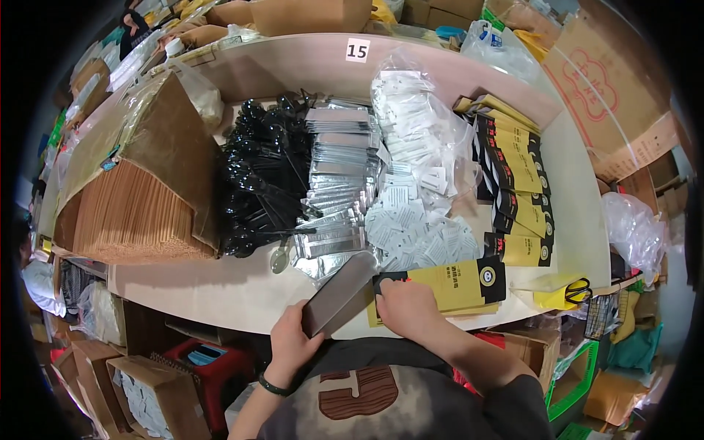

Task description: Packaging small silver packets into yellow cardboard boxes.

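My left hand (292, 339) is closed around a long grey-brown oblong box (339, 295), which slants up and to the right over the table's front edge. My right hand (405, 306) curls its fingers at the left end of the top yellow-and-black packet (455, 285), close beside the box. That packet lies on a few others like it. Beyond the box, flat silver sachets (339, 187) overlap in a long column. Small white printed packets (411, 227) are heaped to their right. Black plastic spoons (268, 169), some wrapped in clear film, pile up to the left of the sachets.
A cardboard box (147, 169) full of tightly packed brown paper pieces stands at the left. More yellow-and-black packets (522, 176) overlap along the right side. A clear bag (418, 117) of white packets lies at the back against the raised table wall (293, 62). Below is a red stool (209, 378).
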Available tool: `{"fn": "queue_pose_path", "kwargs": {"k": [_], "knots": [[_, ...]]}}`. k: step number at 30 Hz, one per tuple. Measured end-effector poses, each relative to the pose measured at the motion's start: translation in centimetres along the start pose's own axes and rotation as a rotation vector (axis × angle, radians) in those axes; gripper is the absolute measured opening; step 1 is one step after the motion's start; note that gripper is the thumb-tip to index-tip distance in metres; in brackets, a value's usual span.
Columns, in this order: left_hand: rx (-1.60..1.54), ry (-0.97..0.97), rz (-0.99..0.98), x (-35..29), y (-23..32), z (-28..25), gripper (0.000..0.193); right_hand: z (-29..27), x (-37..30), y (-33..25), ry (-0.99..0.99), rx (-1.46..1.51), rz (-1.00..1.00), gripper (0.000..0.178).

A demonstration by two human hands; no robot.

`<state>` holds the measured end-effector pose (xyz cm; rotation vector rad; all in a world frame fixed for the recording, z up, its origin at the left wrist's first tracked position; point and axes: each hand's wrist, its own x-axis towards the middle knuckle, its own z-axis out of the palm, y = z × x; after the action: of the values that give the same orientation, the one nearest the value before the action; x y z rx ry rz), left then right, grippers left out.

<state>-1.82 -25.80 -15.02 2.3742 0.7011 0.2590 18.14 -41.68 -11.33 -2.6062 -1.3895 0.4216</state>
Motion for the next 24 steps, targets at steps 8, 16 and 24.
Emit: {"fn": "queue_pose_path", "kwargs": {"k": [8, 16, 24], "knots": [[0.007, -0.036, 0.032, -1.1, -1.6, -1.4, 0.068, 0.0, 0.4, -1.2, -0.023, 0.068, 0.041, 0.027], [0.069, -0.39, 0.25, 3.1, -0.7, -4.1, 0.069, 1.4, 1.1, -2.8, -0.043, 0.284, -0.044, 0.024], [0.01, -0.256, 0.502, 5.4, 1.5, -1.7, 0.077, -4.5, 12.1, 12.6, 0.59, 0.138, 0.216, 0.019]]}}
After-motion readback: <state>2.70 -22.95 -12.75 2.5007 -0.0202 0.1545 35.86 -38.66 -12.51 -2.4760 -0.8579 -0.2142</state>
